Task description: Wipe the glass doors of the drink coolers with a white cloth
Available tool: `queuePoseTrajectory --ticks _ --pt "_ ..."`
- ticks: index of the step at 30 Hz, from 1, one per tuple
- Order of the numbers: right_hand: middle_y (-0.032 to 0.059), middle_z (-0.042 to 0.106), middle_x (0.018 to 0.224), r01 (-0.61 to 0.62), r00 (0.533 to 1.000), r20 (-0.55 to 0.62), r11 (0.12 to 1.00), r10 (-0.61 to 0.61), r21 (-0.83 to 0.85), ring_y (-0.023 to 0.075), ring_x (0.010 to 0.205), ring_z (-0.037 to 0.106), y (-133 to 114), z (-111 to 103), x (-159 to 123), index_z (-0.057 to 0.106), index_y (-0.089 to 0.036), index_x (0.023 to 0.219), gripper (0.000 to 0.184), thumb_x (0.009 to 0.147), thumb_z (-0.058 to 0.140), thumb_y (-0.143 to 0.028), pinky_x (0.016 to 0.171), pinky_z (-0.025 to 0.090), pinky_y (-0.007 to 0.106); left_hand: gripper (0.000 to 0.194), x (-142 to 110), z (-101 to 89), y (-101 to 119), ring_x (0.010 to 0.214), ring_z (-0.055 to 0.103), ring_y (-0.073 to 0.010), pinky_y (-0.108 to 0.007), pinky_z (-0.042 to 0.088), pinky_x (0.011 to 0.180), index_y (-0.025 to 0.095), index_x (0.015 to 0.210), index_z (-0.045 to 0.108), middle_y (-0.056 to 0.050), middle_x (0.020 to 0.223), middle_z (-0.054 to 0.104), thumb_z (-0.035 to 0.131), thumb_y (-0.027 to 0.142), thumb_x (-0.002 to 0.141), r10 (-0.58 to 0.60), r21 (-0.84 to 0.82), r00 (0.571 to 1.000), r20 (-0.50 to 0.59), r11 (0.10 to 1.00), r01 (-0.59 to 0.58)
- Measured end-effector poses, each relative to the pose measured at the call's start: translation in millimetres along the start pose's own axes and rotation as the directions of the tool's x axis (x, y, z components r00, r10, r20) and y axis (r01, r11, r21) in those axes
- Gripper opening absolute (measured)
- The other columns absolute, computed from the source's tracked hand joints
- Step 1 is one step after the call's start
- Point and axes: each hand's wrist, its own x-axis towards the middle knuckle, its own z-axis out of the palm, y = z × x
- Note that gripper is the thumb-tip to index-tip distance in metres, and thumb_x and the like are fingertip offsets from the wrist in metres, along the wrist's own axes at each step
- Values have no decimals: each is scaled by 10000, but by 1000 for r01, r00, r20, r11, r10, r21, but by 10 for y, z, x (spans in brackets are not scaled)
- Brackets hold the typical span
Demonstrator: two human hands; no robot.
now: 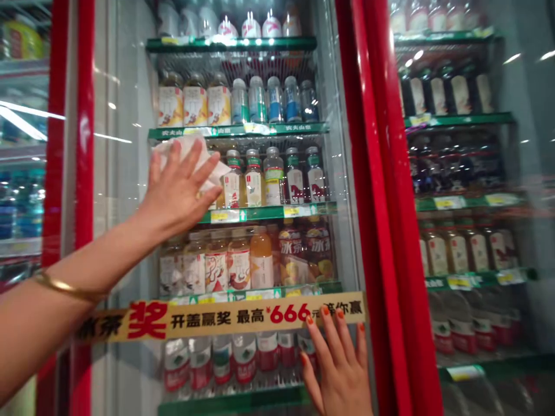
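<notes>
The two hands are well apart: the left hand (177,188) lies flat on a white cloth (193,145) against the glass door (121,173) of a drinks fridge, and the right hand (340,370) rests open below, by a yellow sign (260,315).

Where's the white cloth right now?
In the head view, the white cloth is pressed against the glass door under the left hand, just below a green shelf and beside the bottled drinks.
</notes>
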Motion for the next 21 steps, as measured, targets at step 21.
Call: queuePoseTrajectory --ticks 21 --pt "80 812 1340 17 977 -214 999 -24 -32 296 1385 716 78 234 -136 725 -249 1330 421 914 659 -232 1412 322 564 691 1235 283 1345 1774 120 -277 -565 70 1471 364 1743 339 13 1891 156 349 626 1104 578 -183 807 126 813 -553"
